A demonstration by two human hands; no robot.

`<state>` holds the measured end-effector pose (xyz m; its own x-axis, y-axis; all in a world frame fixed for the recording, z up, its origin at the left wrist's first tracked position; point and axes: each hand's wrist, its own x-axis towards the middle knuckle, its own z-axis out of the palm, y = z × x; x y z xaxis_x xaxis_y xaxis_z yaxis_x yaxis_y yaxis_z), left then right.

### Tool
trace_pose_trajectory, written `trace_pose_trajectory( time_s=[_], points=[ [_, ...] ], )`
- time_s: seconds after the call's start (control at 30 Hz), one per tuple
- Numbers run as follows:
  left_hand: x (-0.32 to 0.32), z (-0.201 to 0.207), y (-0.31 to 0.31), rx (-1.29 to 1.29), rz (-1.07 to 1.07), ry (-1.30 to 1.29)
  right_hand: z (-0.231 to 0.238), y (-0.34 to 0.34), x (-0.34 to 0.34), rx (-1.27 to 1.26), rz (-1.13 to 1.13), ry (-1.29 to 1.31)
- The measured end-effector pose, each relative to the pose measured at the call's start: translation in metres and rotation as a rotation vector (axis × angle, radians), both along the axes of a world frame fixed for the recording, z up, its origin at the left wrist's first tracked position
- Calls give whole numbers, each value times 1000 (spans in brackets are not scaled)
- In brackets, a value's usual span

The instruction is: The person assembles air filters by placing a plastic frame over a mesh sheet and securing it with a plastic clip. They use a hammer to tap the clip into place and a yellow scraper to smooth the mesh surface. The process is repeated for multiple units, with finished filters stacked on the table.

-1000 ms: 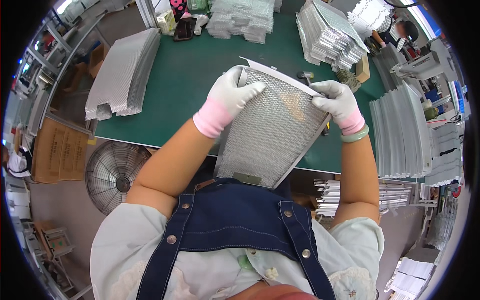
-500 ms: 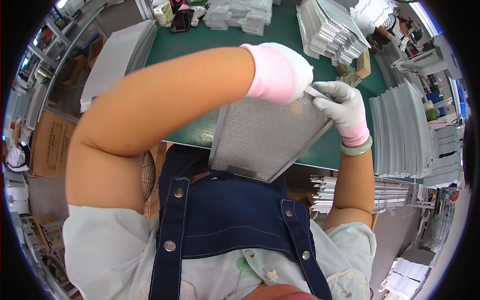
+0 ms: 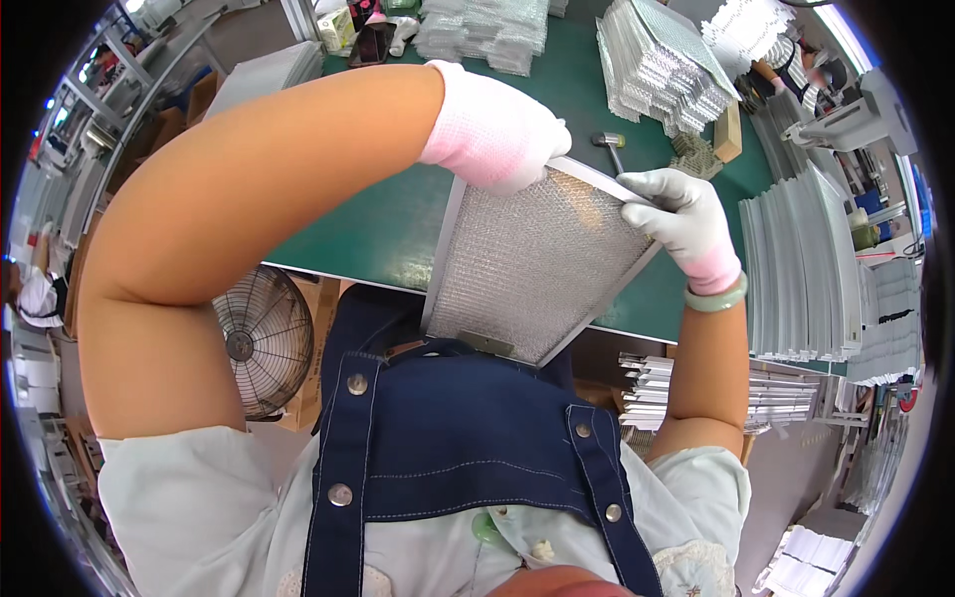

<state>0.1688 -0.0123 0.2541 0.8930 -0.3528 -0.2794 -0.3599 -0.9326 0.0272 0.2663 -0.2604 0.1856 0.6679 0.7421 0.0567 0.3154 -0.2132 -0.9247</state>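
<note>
A mesh filter panel (image 3: 537,259) with a silver metal frame leans tilted between the green table and my dark apron. My left hand (image 3: 512,134), in a white and pink glove, is closed at the far edge of the panel; its fingertips are partly hidden behind the glove. At the far right corner my right hand (image 3: 686,219), gloved the same way, pinches the frame between thumb and fingers. A pale metal frame strip (image 3: 602,181) runs along the far edge between both hands. Just beyond the right hand lies a small hammer (image 3: 608,140).
Stacked mesh sheets (image 3: 662,65) and more mesh pieces (image 3: 477,35) lie at the back of the green table (image 3: 368,234). A wooden block (image 3: 728,132) sits at right, near upright stacked panels (image 3: 801,264). A fan (image 3: 264,343) stands lower left. Another person (image 3: 796,75) works at far right.
My left hand has moved left along the panel's far edge, away from the right hand, uncovering the frame strip and the hammer. The right hand still grips the corner.
</note>
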Motion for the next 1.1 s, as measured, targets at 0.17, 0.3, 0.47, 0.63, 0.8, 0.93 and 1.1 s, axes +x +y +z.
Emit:
trace_pose_trajectory(
  time_s=[0.17,0.3,0.47,0.63,0.8,0.93,1.1],
  points=[
    [-1,-1,-4,0,24,-58,5,38,-39,-99,-95,-995],
    [-15,-36,2,-94,35,-670,-11,29,-31,-142,-268,-989],
    [-38,-67,6,-393,294,-861,-13,31,-32,-65,-244,-913],
    [-32,-90,-11,-505,364,-1092,-12,31,-34,-76,-236,-908],
    [-26,-110,-18,-795,314,-1054,-13,25,-36,-57,-244,-841],
    [-30,-113,-25,-1748,356,-701,-6,30,-40,-50,-254,-847],
    [-38,-116,0,-1605,307,-473,0,27,-40,-79,-182,-782]
  ],
)
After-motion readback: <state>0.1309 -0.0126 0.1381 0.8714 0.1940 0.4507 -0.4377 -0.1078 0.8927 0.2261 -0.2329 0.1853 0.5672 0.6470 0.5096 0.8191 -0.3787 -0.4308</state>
